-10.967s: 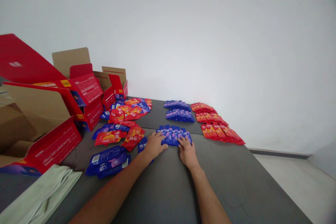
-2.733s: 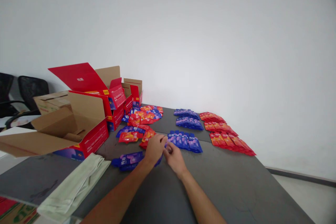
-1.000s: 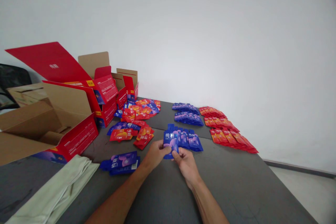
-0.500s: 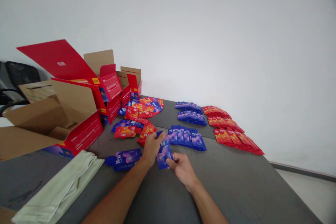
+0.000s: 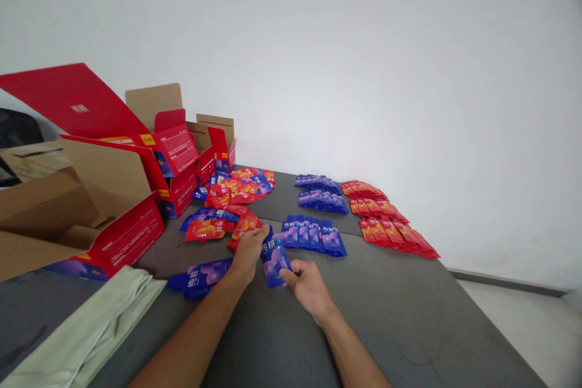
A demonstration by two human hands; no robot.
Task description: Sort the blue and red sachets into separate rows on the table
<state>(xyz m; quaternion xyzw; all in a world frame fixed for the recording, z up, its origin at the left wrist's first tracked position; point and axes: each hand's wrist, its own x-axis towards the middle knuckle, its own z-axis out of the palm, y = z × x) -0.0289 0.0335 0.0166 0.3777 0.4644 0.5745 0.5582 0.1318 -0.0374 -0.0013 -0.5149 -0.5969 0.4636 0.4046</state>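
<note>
Cloth [image 5: 86,324], pale green and folded, at the near left edge of the grey table [image 5: 409,315]. Behind it, open red cartons [image 5: 127,194] with raised brown flaps, running toward the far left corner. Right of the cartons, a loose heap of mixed red and blue sachets [image 5: 236,185], then a smaller scatter of red sachets [image 5: 213,229] nearer in. Nearer still, a short stack of blue sachets [image 5: 200,273] flat on the table, just left of the left wrist. Left hand [image 5: 249,250] closed over the left edge of a single blue sachet [image 5: 273,257], thumb on top. Right hand [image 5: 307,284] pinching the same sachet at its near right corner between thumb and fingers. Sachet held tilted just above the table, near the middle, printed face up. Beyond the hands, a fanned row of blue sachets [image 5: 313,235], overlapping side by side; two more blue rows [image 5: 321,193] farther back. At the far right, three overlapping rows of red sachets [image 5: 391,221] along the table's right edge, well apart from both hands.
</note>
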